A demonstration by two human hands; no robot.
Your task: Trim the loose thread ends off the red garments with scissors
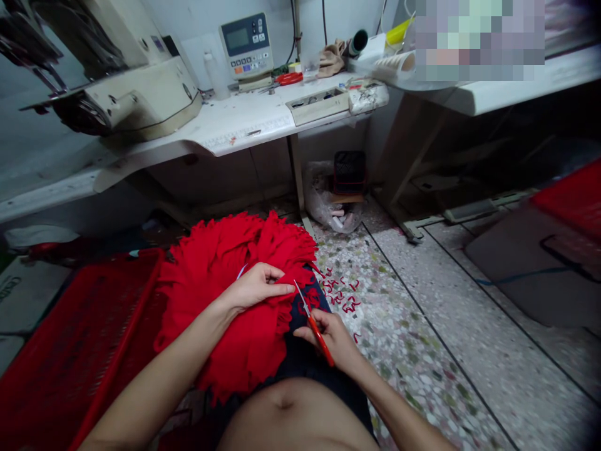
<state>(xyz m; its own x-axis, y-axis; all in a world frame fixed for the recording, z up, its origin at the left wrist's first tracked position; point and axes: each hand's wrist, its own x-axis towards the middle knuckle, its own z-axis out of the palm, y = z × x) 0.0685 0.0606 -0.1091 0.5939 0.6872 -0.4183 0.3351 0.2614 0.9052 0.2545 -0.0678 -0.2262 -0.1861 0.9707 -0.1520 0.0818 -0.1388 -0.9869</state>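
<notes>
Our left hand [251, 289] pinches an edge of the frilled pile of soft red fabric [248, 351], which lies across our dark trousers [323, 373]. The cloth looks light, limp and not fragile, best taken by a thumb-and-finger pinch at its rim. Our right hand [337, 341] grips the slim metal scissors with red handles [321, 340], stiff and best held by those handles. Their long axis slants, tips forward and leftward, near our left fingertips.
</notes>
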